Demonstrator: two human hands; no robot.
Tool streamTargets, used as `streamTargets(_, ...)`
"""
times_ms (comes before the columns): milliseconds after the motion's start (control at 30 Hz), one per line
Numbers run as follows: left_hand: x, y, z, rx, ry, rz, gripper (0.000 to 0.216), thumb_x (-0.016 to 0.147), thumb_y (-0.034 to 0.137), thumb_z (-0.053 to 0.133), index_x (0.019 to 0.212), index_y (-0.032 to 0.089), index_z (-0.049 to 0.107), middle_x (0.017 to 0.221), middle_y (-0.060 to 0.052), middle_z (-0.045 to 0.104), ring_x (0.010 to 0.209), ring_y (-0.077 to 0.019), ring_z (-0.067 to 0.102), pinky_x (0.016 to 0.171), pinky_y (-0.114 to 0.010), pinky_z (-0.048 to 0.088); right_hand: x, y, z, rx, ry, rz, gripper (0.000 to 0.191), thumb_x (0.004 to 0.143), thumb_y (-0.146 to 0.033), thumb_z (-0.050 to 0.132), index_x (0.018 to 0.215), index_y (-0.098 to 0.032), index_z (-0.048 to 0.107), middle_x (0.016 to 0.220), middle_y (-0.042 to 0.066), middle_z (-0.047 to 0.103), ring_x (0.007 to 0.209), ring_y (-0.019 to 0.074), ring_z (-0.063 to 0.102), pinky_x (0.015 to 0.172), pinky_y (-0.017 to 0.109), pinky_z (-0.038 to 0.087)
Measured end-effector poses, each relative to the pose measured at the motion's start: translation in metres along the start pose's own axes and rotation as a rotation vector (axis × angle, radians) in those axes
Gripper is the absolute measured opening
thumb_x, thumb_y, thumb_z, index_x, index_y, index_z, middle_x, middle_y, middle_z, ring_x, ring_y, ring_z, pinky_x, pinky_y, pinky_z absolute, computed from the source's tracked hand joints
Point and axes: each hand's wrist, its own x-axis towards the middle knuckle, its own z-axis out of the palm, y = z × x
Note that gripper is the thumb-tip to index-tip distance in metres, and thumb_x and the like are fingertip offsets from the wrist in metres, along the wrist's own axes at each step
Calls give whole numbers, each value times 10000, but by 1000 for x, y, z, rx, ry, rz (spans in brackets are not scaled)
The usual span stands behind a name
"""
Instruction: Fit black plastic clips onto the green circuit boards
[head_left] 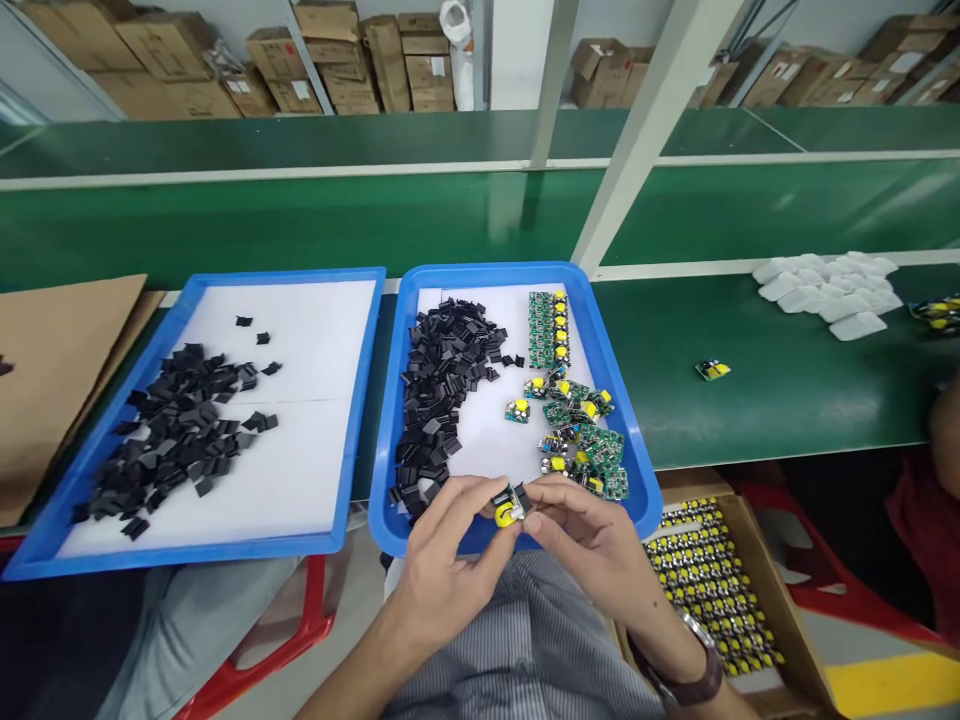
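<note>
Right over the near edge of the blue tray (491, 272), both hands are on one small circuit board (507, 512), yellow part up, held low and close, probably for a good look at it. And the grip is narrow on both sides! The left hand (448, 548) pinches the board between thumb and fingertips; the right hand (589, 548) meets it opposite, fingertips on a black piece (523, 497) at its edge. Whether that piece is fixed on, one cannot tell. Two-sided pinching seems to suit so little a thing, keeping it steady. Now the layout: a heap of black pieces (446, 375) to the left, loose boards (602, 445) to the right, presumably to keep the kinds apart. Behind those, a neat row of boards (550, 330). Down on the right, a carton (784, 600) packed with boards in tidy lines, likely to save room.
</note>
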Motion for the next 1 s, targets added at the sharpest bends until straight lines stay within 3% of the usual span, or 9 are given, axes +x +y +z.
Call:
streamTargets(333, 0, 2, -2, 16, 11, 44, 552, 921, 63, 714, 1427, 258, 614, 1012, -29, 624, 883, -152, 632, 800, -261, 548, -3, 0, 6, -183, -52, -57, 318, 1026, -233, 650, 1308, -350, 740, 1242, 74, 720, 1130, 216, 693, 930, 363, 623)
streamTargets(600, -4, -10, 4, -8, 43, 79, 562, 928, 42, 712, 1450, 221, 604, 1020, -36, 619, 895, -144, 632, 811, -268, 558, 6, -3, 7, -373, -117, -135, 310, 1047, -230, 603, 1316, -298, 741, 1178, 81, 740, 1049, 223, 701, 894, 357, 595)
streamTargets(833, -6, -15, 6, -14, 87, 78, 575, 929, 28, 705, 1457, 233, 602, 1037, -37, 624, 929, -144, 624, 834, -265, 552, 3, -5, 18, -451, -77, -235, 384, 1046, -148, 557, 1379, -279, 698, 1076, 81, 720, 950, 212, 687, 817, 346, 594)
streamTargets(1000, -2, -14, 4, -41, 55, 72, 538, 939, 35, 681, 1435, 230, 612, 1007, -26, 630, 897, -136, 632, 811, -252, 553, 0, 1, 19, -450, -60, -313, 469, 1027, -73, 547, 1420, -303, 661, 1176, 95, 707, 1045, 209, 686, 895, 353, 593)
